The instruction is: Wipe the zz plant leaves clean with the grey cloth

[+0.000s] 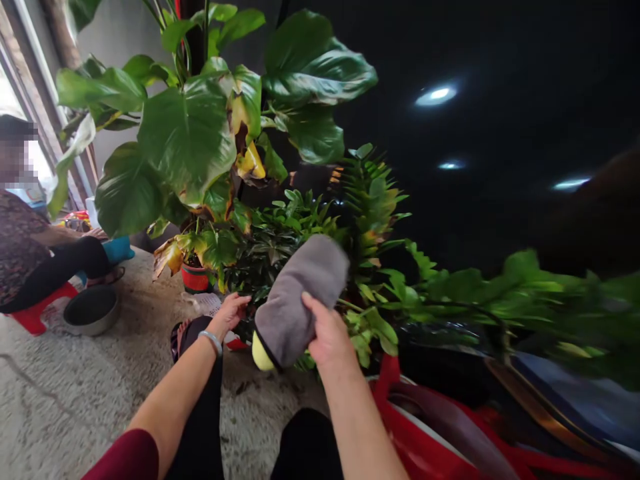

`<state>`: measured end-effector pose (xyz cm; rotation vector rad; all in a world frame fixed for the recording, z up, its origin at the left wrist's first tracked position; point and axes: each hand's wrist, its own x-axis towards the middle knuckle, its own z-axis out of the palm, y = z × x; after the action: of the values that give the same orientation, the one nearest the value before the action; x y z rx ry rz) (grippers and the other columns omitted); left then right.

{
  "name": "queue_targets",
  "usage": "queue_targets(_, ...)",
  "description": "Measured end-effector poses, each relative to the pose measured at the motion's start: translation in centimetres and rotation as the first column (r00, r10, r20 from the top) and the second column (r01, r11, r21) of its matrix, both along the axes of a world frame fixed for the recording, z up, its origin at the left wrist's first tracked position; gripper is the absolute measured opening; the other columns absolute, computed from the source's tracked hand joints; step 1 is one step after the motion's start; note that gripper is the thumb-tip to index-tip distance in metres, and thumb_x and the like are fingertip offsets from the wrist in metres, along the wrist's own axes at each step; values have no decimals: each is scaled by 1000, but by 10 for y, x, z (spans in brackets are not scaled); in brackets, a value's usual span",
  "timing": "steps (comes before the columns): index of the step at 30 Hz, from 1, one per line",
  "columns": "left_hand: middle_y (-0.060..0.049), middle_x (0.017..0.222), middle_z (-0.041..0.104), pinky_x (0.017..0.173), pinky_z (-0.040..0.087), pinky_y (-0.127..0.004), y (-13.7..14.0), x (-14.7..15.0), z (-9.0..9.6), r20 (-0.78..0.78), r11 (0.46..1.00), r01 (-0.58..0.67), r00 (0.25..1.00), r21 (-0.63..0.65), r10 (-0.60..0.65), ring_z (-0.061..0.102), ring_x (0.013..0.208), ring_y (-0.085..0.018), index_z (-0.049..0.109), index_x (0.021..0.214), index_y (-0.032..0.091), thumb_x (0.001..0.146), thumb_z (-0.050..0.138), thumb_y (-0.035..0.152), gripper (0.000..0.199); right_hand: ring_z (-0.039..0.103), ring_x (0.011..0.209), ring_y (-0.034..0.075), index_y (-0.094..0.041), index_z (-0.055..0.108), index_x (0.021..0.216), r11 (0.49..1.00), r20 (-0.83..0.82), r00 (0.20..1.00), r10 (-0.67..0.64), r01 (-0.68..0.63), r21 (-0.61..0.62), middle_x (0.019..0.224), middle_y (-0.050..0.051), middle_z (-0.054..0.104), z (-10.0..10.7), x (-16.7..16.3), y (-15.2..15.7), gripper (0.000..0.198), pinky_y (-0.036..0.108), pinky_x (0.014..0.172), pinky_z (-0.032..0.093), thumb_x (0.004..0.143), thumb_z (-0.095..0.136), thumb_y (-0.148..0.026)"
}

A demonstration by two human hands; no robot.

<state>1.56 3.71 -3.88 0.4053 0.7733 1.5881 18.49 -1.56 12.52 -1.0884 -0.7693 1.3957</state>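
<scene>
My right hand [330, 337] grips a folded grey cloth [307, 273] with dark edging and a pale yellow underside showing at its lower left corner. The cloth hangs in front of the low green plants. To its left, my left hand [231, 315], with a bangle at the wrist, reaches forward with fingers stretched out and nothing visible in them. Its fingertips are near the dark leaves [263, 257]; whether they touch, I cannot tell. A large broad-leaved plant [187, 133], some leaves browned and yellowed, rises from a red pot [195, 279] beyond my left hand.
Another person [25, 240] sits at the left on a red stool [40, 310], near a dark basin [91, 310]. Red bags [425, 427] stand at the lower right. More leafy plants [480, 287] line the glossy black wall [500, 100]. Rough concrete floor [75, 400] lies below.
</scene>
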Motion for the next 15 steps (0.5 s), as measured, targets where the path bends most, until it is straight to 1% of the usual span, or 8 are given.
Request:
queue_targets(3, 1, 66, 64, 63, 47, -26, -1, -4, -2, -32, 1000, 10, 999, -17, -10, 59, 60, -12, 60, 74, 15, 51, 87, 20, 36, 72, 83, 35, -24, 73, 69, 961, 131, 958, 255, -236, -145, 70, 6, 75, -38, -1, -27, 24, 48, 79, 58, 54, 84, -39)
queue_targets(5, 2, 63, 63, 60, 45, -25, -1, -7, -3, -75, 999, 25, 997, -36, -28, 57, 56, -11, 61, 74, 15, 49, 87, 22, 37, 72, 81, 37, -28, 74, 67, 955, 221, 932, 286, -261, -138, 72, 7, 76, -46, 8, -48, 25, 50, 78, 58, 52, 85, -44)
queue_targets(6, 2, 63, 63, 58, 44, -25, 0, -8, -4, -94, 998, 31, 995, -45, -35, 56, 54, -11, 61, 74, 15, 48, 87, 21, 37, 72, 80, 37, -28, 75, 68, 969, 248, 937, 245, -227, -99, 74, 8, 76, -42, 13, -54, 27, 51, 77, 58, 50, 86, -46)
queue_targets(8, 2, 62, 62, 54, 42, -24, 0, -9, -7, -131, 997, 35, 990, -72, -45, 54, 51, -10, 60, 71, 15, 48, 85, 20, 34, 72, 80, 34, -25, 75, 75, 997, 250, 967, 55, -67, 39, 79, 8, 77, -20, 21, -53, 35, 48, 77, 58, 48, 87, -45)
queue_targets(9, 2, 61, 62, 53, 41, -23, -1, -9, -8, -149, 995, 37, 988, -88, -49, 53, 50, -10, 59, 69, 15, 49, 83, 20, 32, 73, 81, 32, -24, 75, 78, 992, 219, 974, -63, 37, 123, 81, 7, 77, -5, 21, -46, 38, 45, 77, 58, 48, 87, -43)
queue_targets(11, 1, 60, 62, 53, 41, -23, -2, -6, -10, -176, 993, 40, 983, -112, -59, 54, 51, -10, 60, 68, 15, 52, 81, 18, 26, 72, 84, 27, -21, 73, 83, 944, 126, 964, -235, 195, 268, 86, 5, 77, 20, 15, -21, 40, 39, 80, 57, 49, 86, -38)
queue_targets(13, 1, 58, 62, 54, 42, -24, -3, -3, -11, -185, 991, 22, 982, -133, -47, 54, 51, -11, 60, 65, 14, 53, 79, 16, 23, 71, 83, 24, -20, 72, 82, 927, 77, 971, -225, 188, 325, 87, 5, 77, 28, -1, 5, 38, 36, 79, 56, 49, 83, -36)
queue_targets(15, 1, 54, 60, 55, 42, -25, -4, 0, -10, -181, 987, -12, 983, -158, -17, 55, 51, -12, 61, 63, 14, 53, 79, 15, 21, 70, 78, 25, -19, 71, 79, 964, 136, 988, -73, 35, 265, 83, 6, 76, 13, -19, 18, 36, 36, 76, 55, 49, 81, -35)
